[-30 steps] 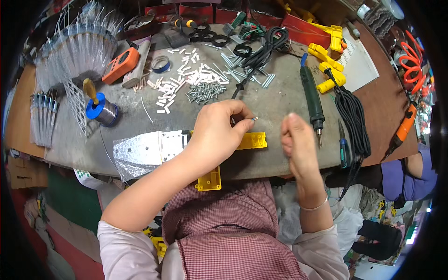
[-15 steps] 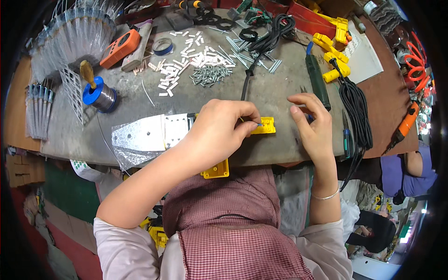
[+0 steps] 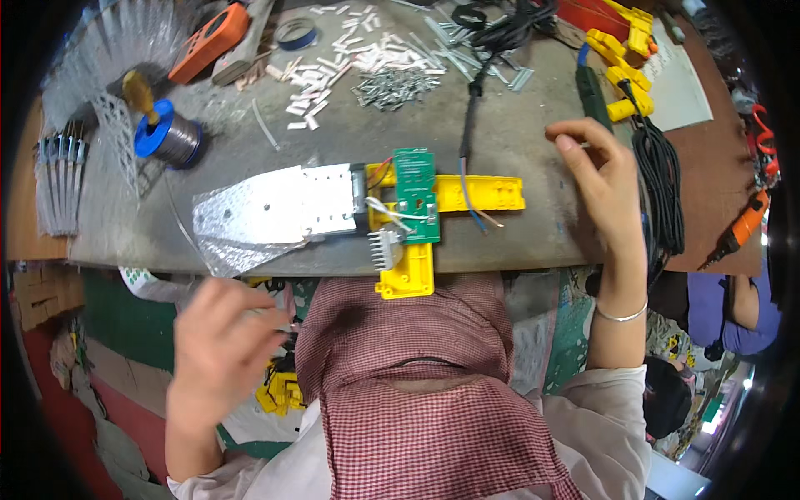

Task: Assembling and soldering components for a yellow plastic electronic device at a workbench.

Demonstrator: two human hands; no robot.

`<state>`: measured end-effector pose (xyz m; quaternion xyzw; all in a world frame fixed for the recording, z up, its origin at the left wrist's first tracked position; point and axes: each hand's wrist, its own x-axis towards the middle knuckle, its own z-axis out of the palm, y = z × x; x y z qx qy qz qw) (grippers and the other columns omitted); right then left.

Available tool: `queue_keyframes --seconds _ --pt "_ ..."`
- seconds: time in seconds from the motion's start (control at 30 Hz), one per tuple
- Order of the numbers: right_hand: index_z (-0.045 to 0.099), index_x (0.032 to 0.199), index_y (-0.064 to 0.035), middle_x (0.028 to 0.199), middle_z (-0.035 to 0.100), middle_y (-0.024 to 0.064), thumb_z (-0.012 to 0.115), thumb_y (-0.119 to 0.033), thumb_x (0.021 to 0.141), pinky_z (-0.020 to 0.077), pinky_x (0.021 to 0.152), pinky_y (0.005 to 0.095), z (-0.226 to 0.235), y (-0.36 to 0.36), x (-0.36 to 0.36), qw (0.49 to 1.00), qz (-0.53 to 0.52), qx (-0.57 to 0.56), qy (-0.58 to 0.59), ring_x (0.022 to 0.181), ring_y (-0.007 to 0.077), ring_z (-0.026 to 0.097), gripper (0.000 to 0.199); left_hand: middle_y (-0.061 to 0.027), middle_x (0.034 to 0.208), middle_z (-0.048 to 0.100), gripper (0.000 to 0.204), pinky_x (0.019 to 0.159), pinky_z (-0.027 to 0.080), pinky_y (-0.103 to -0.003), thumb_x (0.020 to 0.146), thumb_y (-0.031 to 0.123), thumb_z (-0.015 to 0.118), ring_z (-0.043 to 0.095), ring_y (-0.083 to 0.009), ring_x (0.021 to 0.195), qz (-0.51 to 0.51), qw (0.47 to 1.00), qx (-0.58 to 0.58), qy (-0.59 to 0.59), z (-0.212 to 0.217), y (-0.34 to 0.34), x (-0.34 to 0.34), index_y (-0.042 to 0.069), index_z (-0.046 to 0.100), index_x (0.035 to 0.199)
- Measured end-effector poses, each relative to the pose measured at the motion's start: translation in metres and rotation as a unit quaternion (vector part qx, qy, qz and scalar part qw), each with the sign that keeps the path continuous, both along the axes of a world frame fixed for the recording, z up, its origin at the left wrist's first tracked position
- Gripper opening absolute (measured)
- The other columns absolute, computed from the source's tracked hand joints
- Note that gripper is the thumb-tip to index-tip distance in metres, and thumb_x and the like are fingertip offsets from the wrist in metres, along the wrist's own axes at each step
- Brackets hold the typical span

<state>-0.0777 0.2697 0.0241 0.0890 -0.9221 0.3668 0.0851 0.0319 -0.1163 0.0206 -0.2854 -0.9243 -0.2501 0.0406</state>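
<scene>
My left hand [image 3: 221, 354] hangs over the near side of the bench, below the wrapped metal plate, smeared by motion, so its fingers are unclear. On the right, my right hand [image 3: 602, 179] is raised above the bench with its fingers loosely bent and apart, nothing visible in them. Between the hands lies a yellow plastic housing [image 3: 479, 193], its lower part jutting over the bench edge. A green circuit board [image 3: 416, 179] with white wires and a finned heat sink [image 3: 384, 250] rests across it. A black cable [image 3: 468, 125] ends in bare-tipped blue and brown wires over the housing.
The silver plate [image 3: 325, 200] in clear plastic film extends left from the housing. Behind are a solder spool [image 3: 169, 137], a screw pile [image 3: 393, 88], white sleeves [image 3: 308, 96], an orange meter [image 3: 210, 43] and blue tape [image 3: 295, 33]. Coiled black cable [image 3: 662, 192] lies at right.
My left hand has left the housing and swung down and left past the bench edge. The circuit board and wire ends are now uncovered. My right hand has shifted slightly right; the view has also moved.
</scene>
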Motion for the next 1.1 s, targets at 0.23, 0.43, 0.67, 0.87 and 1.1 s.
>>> queue_keyframes --seconds 0.23,0.43,0.67,0.87,1.1 --pt "0.069 0.101 -0.0002 0.093 0.070 0.0062 0.062 -0.014 0.090 0.0481 0.077 0.0268 0.005 -0.019 -0.056 0.997 0.069 -0.039 -0.017 0.087 0.0123 0.063 0.019 -0.0071 0.090 0.054 0.015 0.081 0.040 -0.036 0.070 0.015 0.059 0.050 -0.0233 0.090 -0.135 0.948 -0.284 0.056 -0.040 -0.005 0.014 0.003 0.065 0.076" --pt "0.060 0.123 -0.0084 0.103 0.068 0.0097 0.063 -0.011 0.086 0.0509 0.086 0.0298 0.005 -0.071 -0.159 0.985 0.143 -0.028 0.087 0.094 0.0157 0.066 0.038 -0.0047 0.076 0.055 0.012 0.065 0.047 -0.032 0.077 0.009 0.066 0.056 -0.0230 0.065 -0.138 0.984 -0.018 -0.116 0.005 -0.005 -0.016 0.009 0.066 0.090" --pt "0.057 0.124 -0.0062 0.105 0.069 0.0124 0.071 -0.016 0.085 0.0513 0.079 0.0287 -0.034 -0.139 -0.272 0.934 0.304 -0.151 0.113 0.091 0.0197 0.068 0.043 -0.0082 0.073 0.055 0.013 0.057 0.041 -0.029 0.075 -0.005 0.063 0.053 -0.0194 0.064 -0.062 0.963 0.261 -0.038 0.015 0.055 -0.095 0.002 0.065 0.085" --pt "0.063 0.087 -0.0025 0.076 0.062 0.0009 0.069 -0.006 0.084 0.0496 0.064 0.0263 0.063 -0.132 -0.157 0.916 0.116 -0.286 0.258 0.066 0.0111 0.058 0.008 -0.0062 0.075 0.061 0.018 0.057 0.042 -0.028 0.072 -0.009 0.066 0.055 -0.0159 0.065 -0.049 0.966 0.251 -0.044 0.006 0.074 -0.123 0.001 0.069 0.088" --pt "0.058 0.112 -0.0028 0.092 0.061 0.0029 0.064 -0.013 0.090 0.0457 0.060 0.0198 0.073 0.026 -0.042 0.966 0.087 0.003 0.243 0.071 0.0091 0.058 0.025 -0.0084 0.079 0.067 0.018 0.062 0.050 -0.028 0.070 -0.007 0.071 0.066 -0.0181 0.069 -0.115 0.957 0.250 -0.091 0.012 0.122 -0.105 -0.001 0.065 0.086"
